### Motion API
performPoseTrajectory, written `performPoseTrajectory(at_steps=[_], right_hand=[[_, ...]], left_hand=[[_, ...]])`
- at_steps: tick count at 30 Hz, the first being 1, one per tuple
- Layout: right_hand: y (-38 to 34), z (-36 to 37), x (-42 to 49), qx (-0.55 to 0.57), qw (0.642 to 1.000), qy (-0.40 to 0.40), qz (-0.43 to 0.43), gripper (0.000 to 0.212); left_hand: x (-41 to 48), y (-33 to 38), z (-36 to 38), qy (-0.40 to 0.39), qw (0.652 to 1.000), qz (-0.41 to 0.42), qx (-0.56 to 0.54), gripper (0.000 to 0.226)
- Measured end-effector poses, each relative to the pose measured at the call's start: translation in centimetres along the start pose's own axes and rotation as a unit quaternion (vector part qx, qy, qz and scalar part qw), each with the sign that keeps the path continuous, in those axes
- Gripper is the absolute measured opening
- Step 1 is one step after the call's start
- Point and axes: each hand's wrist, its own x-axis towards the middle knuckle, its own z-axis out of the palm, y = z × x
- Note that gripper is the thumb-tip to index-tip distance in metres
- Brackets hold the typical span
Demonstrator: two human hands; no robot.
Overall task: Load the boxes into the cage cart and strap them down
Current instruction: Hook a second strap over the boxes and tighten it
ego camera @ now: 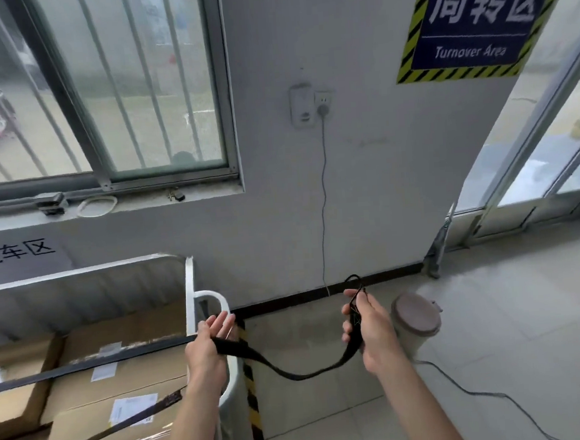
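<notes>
Holding the strap (292, 376) in both hands, the person grips it with the left hand (206, 349) just beside the cart post (189, 288), the right hand (368, 327) curled round its free end. Boxes (137, 368) sit left of the grip, under the strap. Better to pull the slack out evenly, flat.

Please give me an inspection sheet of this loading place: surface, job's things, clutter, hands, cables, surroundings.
Surface: tiled floor, yellow-black tape line beside the cage cart.
Job's things: cardboard boxes in the cart; black strap runs across them, then sags beyond the cart.
Clutter: round lidded bin on the floor; white ring and padlock on the sill.
Hands: left hand grips the strap at the cart; right hand holds its free end.
Cables: grey cable hangs from the wall plug; floor cables lie at right.
Surroundings: barred window, Turnover Area sign.
</notes>
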Motion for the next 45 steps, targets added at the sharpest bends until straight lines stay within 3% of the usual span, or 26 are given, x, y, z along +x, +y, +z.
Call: performPoseTrajectory(at_steps=[4, 8, 15, 21, 28, 35, 45], right_hand=[[-1.6, -3.7, 4.2, -0.088, 0.993, -0.078, 0.033, 0.026], [-2.5, -6.0, 9.0, -0.097, 0.984, -0.131, 0.068, 0.025], [-3.1, -3.4, 18.7, -0.168, 0.944, -0.27, 0.083, 0.016], [-3.8, -0.2, 24.8, -0.205, 0.883, -0.414, 0.086, 0.012], [-2.2, 4.9, 27.5, -0.269, 0.795, -0.535, 0.094, 0.015], [1.3, 14.0, 30.5, -0.309, 0.728, -0.603, 0.103, 0.016], [6.3, 24.1, 33.0, -0.455, 0.599, -0.659, 0.001, 0.008]], left_hand=[[1.1, -1.7, 2.9, 0.021, 0.999, 0.01, -0.034, 0.033], [1.9, -1.9, 4.0, 0.062, 0.996, 0.011, -0.058, 0.033], [1.9, -3.8, 6.3, 0.116, 0.985, 0.044, -0.116, 0.038], [0.7, -6.6, 9.5, 0.193, 0.973, 0.078, -0.095, 0.027], [0.7, -7.1, 10.9, 0.267, 0.945, 0.162, -0.092, 0.029], [2.9, -4.0, 7.7, 0.348, 0.908, 0.204, -0.113, 0.022], [6.8, 3.6, 5.1, 0.388, 0.895, 0.204, -0.08, 0.019]])
